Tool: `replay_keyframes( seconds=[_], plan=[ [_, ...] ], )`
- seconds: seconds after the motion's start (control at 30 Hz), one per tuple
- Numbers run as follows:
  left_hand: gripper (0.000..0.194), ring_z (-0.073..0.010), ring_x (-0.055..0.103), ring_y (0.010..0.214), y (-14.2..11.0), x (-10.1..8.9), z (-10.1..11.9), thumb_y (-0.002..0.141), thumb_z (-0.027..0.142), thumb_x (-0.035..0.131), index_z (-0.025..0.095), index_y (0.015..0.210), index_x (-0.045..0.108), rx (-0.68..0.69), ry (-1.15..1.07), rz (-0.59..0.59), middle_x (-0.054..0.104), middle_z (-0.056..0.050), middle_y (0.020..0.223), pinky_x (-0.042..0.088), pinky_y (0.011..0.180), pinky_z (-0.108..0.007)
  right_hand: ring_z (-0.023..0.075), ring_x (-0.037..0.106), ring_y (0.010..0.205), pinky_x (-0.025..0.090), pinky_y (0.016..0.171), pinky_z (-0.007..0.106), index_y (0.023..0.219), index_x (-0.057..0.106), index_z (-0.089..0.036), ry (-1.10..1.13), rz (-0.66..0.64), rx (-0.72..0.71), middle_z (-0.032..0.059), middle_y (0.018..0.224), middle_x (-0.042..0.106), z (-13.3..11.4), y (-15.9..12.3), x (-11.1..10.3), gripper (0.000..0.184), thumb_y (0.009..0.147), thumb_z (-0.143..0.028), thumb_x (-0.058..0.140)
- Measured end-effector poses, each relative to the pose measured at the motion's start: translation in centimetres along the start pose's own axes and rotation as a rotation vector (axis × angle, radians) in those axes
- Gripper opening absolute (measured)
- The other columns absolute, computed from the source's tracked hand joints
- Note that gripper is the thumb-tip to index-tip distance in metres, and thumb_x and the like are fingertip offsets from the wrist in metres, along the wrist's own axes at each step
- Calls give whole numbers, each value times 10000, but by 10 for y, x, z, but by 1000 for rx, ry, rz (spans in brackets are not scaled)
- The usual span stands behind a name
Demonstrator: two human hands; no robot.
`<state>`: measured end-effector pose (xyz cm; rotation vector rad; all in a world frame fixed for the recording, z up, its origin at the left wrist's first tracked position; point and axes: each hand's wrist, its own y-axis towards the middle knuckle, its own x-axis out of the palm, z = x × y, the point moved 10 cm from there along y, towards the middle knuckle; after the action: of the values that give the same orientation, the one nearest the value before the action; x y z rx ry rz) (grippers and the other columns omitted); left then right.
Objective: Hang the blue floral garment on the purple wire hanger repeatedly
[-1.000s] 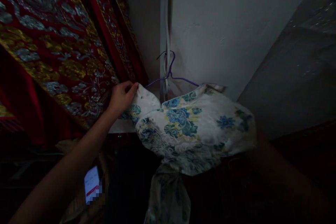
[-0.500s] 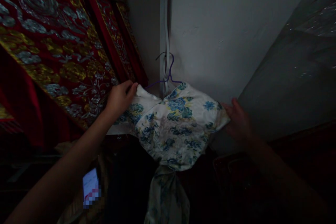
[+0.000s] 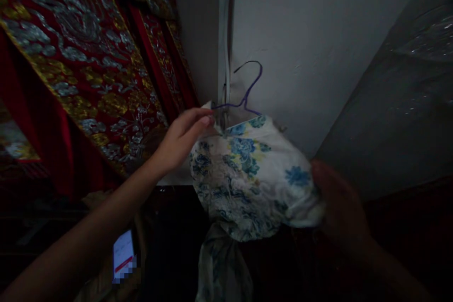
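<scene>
A white top (image 3: 247, 179) with blue and green flowers hangs on a thin purple wire hanger (image 3: 247, 94). The hook of the hanger stands apart from the pipe, in front of the white wall. My left hand (image 3: 187, 134) pinches the left shoulder of the top by the neckline, fingers closed on the cloth and close to the hanger's arm. On the other side my right hand (image 3: 339, 198) is at the sleeve end. It is dark and smeared, with the fingers partly behind the cloth, so its grip is unclear. A twisted length of the same floral cloth (image 3: 222, 264) dangles below.
Red cloth embroidered in gold and silver (image 3: 106, 56) hangs at the left. A pale vertical pipe (image 3: 226, 33) runs along the wall corner. Clear plastic sheeting (image 3: 406, 94) covers the right side. A lit phone (image 3: 123, 250) shows at lower left.
The hanger's hook, earlier at the pipe, now stands to its right and tilts. My left hand has moved right along the shoulder towards the neckline; my right hand has moved down with the sleeve.
</scene>
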<state>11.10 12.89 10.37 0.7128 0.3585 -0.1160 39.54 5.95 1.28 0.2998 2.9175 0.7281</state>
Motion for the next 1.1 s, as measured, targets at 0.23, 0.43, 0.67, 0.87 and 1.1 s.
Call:
replay_keyframes(
  seconds=[0.23, 0.43, 0.67, 0.87, 1.1],
  plan=[
    [395, -141, 624, 707, -99, 44, -38, 817, 415, 758, 175, 1125, 701, -714, -617, -177, 656, -12, 772, 488, 699, -260, 199, 687, 894, 532, 769, 297, 1082, 703, -207, -208, -1128, -328, 66, 1024, 718, -31, -100, 139, 374, 901, -531, 652],
    [319, -116, 377, 445, -127, -14, -32, 869, 544, 639, 238, 839, 723, -616, -86, -333, 506, 29, 540, 264, 411, -233, 253, 621, 1131, 502, 985, 432, 1200, 657, -260, -322, -400, -443, 96, 1180, 665, 0, 2, 95, 275, 931, -303, 626],
    [336, -159, 543, 596, -93, -59, -23, 912, 502, 594, 223, 750, 685, -303, 282, -133, 603, 0, 646, 413, 510, -244, 170, 643, 744, 523, 665, 267, 936, 709, -216, -57, -442, -52, 13, 820, 694, 55, 32, 97, 292, 909, -495, 629],
    [311, -224, 663, 1023, -67, -72, -23, 946, 387, 604, 215, 1203, 628, -7, 401, 202, 693, -70, 1133, 537, 896, -342, 131, 586, 496, 486, 483, 240, 806, 681, -209, 350, -158, 340, -20, 634, 664, 84, 54, 66, 401, 697, -570, 819],
    [290, -217, 660, 923, -86, -17, 5, 958, 235, 546, 267, 1236, 622, 265, 563, 107, 691, -42, 963, 510, 884, -349, 210, 697, 695, 552, 592, 304, 769, 646, -228, 400, 154, 116, 0, 664, 670, 42, 131, 31, 380, 676, -555, 816]
  ],
)
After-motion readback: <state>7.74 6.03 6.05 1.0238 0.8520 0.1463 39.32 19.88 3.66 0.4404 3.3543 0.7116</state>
